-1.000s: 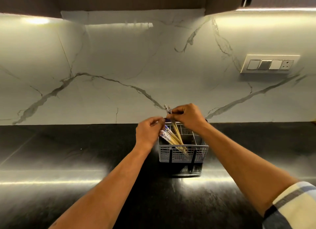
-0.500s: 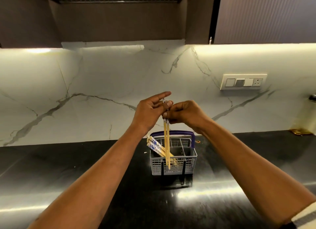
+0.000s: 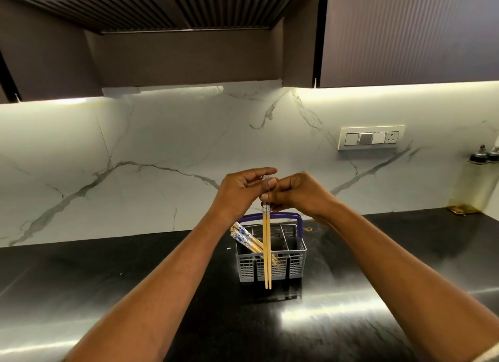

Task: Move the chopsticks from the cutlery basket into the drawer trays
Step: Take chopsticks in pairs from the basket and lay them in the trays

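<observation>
A grey cutlery basket (image 3: 270, 269) with a blue handle stands on the black counter. Several wooden chopsticks with blue-patterned tops (image 3: 244, 237) lean out of its left compartment. A pair of chopsticks (image 3: 266, 251) hangs upright in front of the basket, tips pointing down, lifted clear of it. My right hand (image 3: 295, 192) pinches the pair near its patterned top. My left hand (image 3: 241, 190) touches the same top ends with thumb and fingertips. No drawer or trays are in view.
The glossy black counter (image 3: 135, 294) runs left and right, backed by a white marble wall. A switch plate (image 3: 371, 138) is on the wall at right. Two small bottles (image 3: 486, 155) stand at the far right. Dark cabinets and a hood hang overhead.
Both hands have lifted a pair of chopsticks up out of the basket, from leaning inside it to hanging upright above and in front. The view has tilted upward.
</observation>
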